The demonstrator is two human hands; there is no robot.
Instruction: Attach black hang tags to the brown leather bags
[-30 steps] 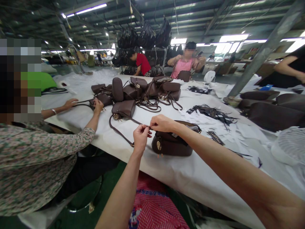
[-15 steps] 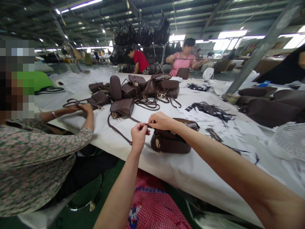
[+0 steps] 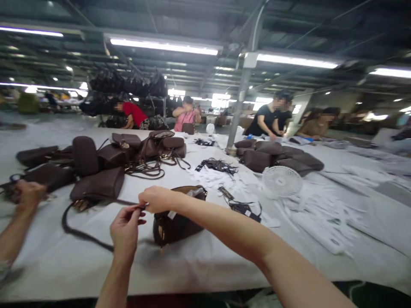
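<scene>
My left hand (image 3: pixel 124 226) is closed, thumb and fingertips pinching a dark bag strap (image 3: pixel 126 202). Fingertips of my right hand (image 3: pixel 156 199) meet it at the same spot, also closed on the strap; the exact piece between them is mostly hidden. A length of the strap loops out to the left over the table and passes behind my left wrist. Just under my right forearm stands a dark brown handbag (image 3: pixel 178 229), its top open with pale stuffing showing and a gold tag on its front. Another brown handbag (image 3: pixel 98 184) lies to the left, beside the strap.
Several brown bags (image 3: pixel 112 156) are heaped at the back left. A co-worker's hand (image 3: pixel 28 194) is at the left edge. Black tags (image 3: pixel 218 167) lie on white paper scraps. A white fan (image 3: pixel 282 182) stands at right, with more brown bags (image 3: pixel 257 160) behind it near a post (image 3: pixel 239 98).
My view has swung to the right and up, so everything sits further left and lower. Both hands keep their pinch on the strap. The co-worker at left is now mostly out of view.
</scene>
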